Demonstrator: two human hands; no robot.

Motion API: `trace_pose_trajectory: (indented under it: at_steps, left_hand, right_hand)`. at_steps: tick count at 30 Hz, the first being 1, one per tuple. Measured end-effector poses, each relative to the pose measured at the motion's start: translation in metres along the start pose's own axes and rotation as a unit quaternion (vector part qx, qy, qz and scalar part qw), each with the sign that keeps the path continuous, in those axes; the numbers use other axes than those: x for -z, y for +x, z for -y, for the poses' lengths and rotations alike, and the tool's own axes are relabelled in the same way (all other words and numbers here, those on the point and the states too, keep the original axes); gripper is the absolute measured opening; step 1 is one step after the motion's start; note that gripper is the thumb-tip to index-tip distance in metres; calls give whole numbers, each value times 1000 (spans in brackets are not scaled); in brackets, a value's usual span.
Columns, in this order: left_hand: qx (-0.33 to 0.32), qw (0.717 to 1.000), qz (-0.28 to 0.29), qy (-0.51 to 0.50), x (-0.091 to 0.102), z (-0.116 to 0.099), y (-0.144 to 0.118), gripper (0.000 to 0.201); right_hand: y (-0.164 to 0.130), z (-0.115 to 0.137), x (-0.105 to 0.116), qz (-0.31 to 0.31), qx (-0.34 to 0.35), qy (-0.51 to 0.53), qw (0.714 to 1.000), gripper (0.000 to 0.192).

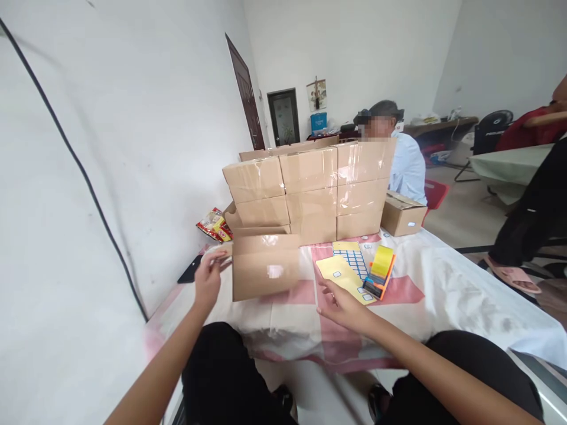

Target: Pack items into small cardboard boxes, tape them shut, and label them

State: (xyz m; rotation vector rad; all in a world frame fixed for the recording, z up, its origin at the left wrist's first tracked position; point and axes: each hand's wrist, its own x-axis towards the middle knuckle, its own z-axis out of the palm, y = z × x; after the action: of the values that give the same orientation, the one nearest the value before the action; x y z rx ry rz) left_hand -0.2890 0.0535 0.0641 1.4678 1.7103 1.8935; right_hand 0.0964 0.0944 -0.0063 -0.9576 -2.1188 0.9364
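Observation:
A brown cardboard box [266,268] stands at the near side of the table, slightly blurred, with a pale patch on its front. My left hand [209,276] is at its left edge, fingers closed on what looks like a flap. To the right of the box, my right hand [340,302] is held with fingers apart and nothing in them. Close by that hand lies a yellow sheet [343,273] with a few blue-edged labels. An orange tape dispenser [381,274] with yellow tape rests on the sheet's right side.
Stacked taped boxes [312,195] form a wall behind the box. Another box [403,213] stands at their right. A black phone-like object [189,270] and a red-yellow packet [215,225] lie left. A person in a light shirt [408,162] sits behind the stack.

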Motion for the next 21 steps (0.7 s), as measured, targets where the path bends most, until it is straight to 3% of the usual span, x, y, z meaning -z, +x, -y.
trace_pose_trajectory:
  at_steps: [3,6,9,11,16,21]
  left_hand:
    - [29,996,29,-77,-32,14,-7,25]
    - [64,988,75,-117,-42,26,0,27]
    - [92,981,104,-132,-36,36,10,22]
    - [106,982,82,-132,-30,43,16,19]
    - [169,980,-64,-83,-23,71,37,22]
    - [225,967,-117,4,-24,112,88,25]
  right_hand:
    - [17,-14,-12,2,-3,59,998,103]
    - [29,-26,-20,-3,12,103,995,104]
    - [29,-36,-25,4,5,116,993,96]
    - [24,-45,-29,23,-1,112,993,93]
    - [1,-66,-44,19,7,6,1000,89]
    - [-14,-62,-58,-2,80,-187,979,79]
